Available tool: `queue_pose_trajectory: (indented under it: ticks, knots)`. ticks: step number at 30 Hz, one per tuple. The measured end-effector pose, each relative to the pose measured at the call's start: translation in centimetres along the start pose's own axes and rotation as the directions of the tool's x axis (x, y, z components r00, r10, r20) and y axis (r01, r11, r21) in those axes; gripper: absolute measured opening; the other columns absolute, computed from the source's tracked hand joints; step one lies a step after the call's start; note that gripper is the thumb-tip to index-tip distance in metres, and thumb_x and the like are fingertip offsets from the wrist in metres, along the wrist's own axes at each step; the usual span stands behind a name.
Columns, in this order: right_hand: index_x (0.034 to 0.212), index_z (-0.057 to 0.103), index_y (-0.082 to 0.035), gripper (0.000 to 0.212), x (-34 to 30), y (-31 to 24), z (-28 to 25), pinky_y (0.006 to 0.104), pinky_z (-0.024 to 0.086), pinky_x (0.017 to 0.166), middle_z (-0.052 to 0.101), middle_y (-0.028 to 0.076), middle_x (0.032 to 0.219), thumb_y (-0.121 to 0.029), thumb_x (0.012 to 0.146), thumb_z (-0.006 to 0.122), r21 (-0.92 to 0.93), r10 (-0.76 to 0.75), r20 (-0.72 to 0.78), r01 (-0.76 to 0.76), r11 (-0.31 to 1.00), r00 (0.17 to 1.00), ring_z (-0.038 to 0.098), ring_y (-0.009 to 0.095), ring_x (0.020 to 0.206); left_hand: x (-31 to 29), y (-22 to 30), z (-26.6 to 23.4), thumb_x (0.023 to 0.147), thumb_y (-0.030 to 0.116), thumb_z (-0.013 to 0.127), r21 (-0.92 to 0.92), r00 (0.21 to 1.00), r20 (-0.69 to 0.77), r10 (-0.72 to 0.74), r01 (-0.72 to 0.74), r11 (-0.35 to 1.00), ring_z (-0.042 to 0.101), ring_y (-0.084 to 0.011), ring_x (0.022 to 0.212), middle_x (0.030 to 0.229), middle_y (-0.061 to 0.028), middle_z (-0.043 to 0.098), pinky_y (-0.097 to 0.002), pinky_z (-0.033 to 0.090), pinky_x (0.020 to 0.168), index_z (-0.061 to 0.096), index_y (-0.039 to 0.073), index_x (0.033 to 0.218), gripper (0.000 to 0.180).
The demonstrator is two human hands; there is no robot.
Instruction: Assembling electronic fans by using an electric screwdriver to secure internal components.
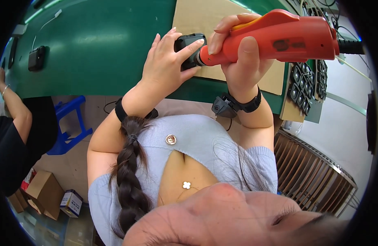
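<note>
Black case (189,39) held by the left hand (169,58), red power screwdriver (279,39) against it in the right hand (244,55)

The black case sits over the left part of a cardboard sheet (275,78), near the front edge of a green table (95,61); whether it rests on the sheet or is held just above it, I cannot tell. The left hand is partly open around it, the index finger lying across the case and the thumb along its near side. The right hand is closed around the front of the screwdriver, whose nose meets the right side of the case; the tip itself is hidden. A black cord (350,46) leaves the tool's back end.

A strap (252,104) circles the right wrist, with a small camera (224,107) beside it; a black band (121,110) is on the left. Right of the sheet, black parts (301,86) lie in rows. Far left on the table is a small black box (36,58) with a white cable (43,28). Beyond the table's front edge stands a blue stool (72,123), near another person's forearm (16,107).
</note>
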State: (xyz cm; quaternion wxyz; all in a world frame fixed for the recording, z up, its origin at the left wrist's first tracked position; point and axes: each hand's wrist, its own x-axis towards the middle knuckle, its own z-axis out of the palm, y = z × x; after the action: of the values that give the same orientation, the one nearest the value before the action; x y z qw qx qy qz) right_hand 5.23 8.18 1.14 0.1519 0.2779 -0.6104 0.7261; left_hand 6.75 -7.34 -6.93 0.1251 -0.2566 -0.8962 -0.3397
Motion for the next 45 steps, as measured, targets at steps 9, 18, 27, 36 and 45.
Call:
queue_pose_trajectory:
  ticks: [9,18,27,36,45]
  knots:
    - [0.119,0.048,0.000,0.043,0.3,0.0,1.3,0.0322,0.052,0.060,0.063,0.018,0.095,-0.030,0.093,0.064,-0.047,0.015,0.047,-0.012,0.999,0.999,0.061,0.018,0.064,-0.2,-0.4,0.0,0.068,0.028,0.083,-0.012,1.000,-0.019,0.010,-0.010,1.000,0.045,-0.0351,0.127,0.125,-0.0164,0.048,-0.0559,0.037,0.105,0.060,0.028,0.127,0.063]
    - [0.119,0.048,-0.001,0.040,0.4,0.3,2.0,0.0317,0.052,0.060,0.064,0.017,0.092,-0.025,0.093,0.065,-0.060,-0.018,0.089,0.024,0.998,0.996,0.061,0.017,0.064,-0.2,-0.5,-0.2,0.069,0.029,0.082,-0.018,0.999,-0.041,-0.004,0.003,1.000,0.046,-0.0354,0.127,0.124,-0.0165,0.050,-0.0556,0.037,0.105,0.064,0.022,0.121,0.056]
    - [0.109,0.049,0.001,0.028,1.1,0.8,2.5,0.0269,0.051,0.057,0.063,0.014,0.082,-0.013,0.090,0.064,-0.261,0.015,0.246,0.051,0.964,0.969,0.059,0.016,0.061,-0.1,-0.8,0.0,0.068,0.029,0.083,-0.024,1.000,-0.021,-0.014,0.013,1.000,0.046,-0.0340,0.128,0.125,-0.0168,0.051,-0.0534,0.036,0.108,0.067,0.014,0.109,0.047]
    - [0.107,0.048,0.000,0.025,0.5,0.2,3.4,0.0259,0.051,0.058,0.063,0.012,0.082,-0.006,0.087,0.063,-0.290,0.134,0.259,-0.055,0.956,0.956,0.060,0.014,0.062,-0.4,-0.9,0.7,0.066,0.029,0.085,-0.025,0.999,-0.051,-0.019,0.018,1.000,0.046,-0.0337,0.127,0.125,-0.0169,0.051,-0.0533,0.035,0.108,0.069,0.011,0.106,0.046]
    - [0.114,0.048,0.000,0.029,1.3,-0.7,2.4,0.0267,0.048,0.057,0.063,0.011,0.087,-0.012,0.091,0.061,0.083,0.027,-0.008,-0.027,0.996,1.000,0.060,0.015,0.066,-0.1,-0.4,-0.2,0.067,0.029,0.084,0.011,0.999,-0.046,0.012,-0.011,1.000,0.049,-0.0341,0.124,0.124,-0.0171,0.051,-0.0521,0.039,0.106,0.062,0.013,0.121,0.061]
